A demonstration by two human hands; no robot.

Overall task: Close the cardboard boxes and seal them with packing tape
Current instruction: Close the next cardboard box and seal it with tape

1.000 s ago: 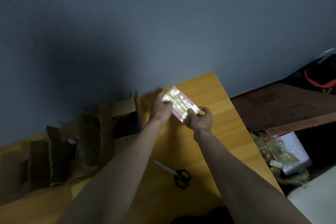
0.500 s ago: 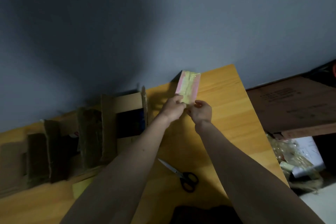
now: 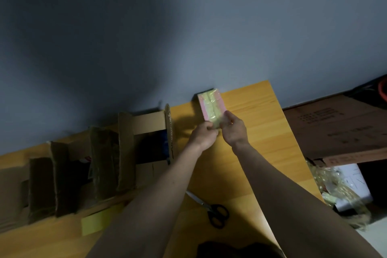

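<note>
Here I have both hands on the small taped box (image 3: 211, 108), a flat pink-and-yellow packet wrapped in glossy tape. My left hand (image 3: 202, 135) has its grip closed on the box's near end, fingers curled around it. My right hand (image 3: 234, 129) pinches the same near end from the other side, thumb and fingers on the tape. The box stands tilted up, its far end near the far edge of the surface (image 3: 251, 153), close to the far right corner and the grey wall (image 3: 188, 27).

Along the far edge to the left stands a row of open cardboard boxes (image 3: 146, 132), flaps upright, running toward the left edge. A yellow strip (image 3: 96, 222) lies on the surface in front of them. Black-handled scissors (image 3: 211, 208) lie between my forearms, toward the near edge. Off the right edge, lower down, I see a large brown carton (image 3: 335, 130) and a heap of crumpled clear tape (image 3: 339, 195).
</note>
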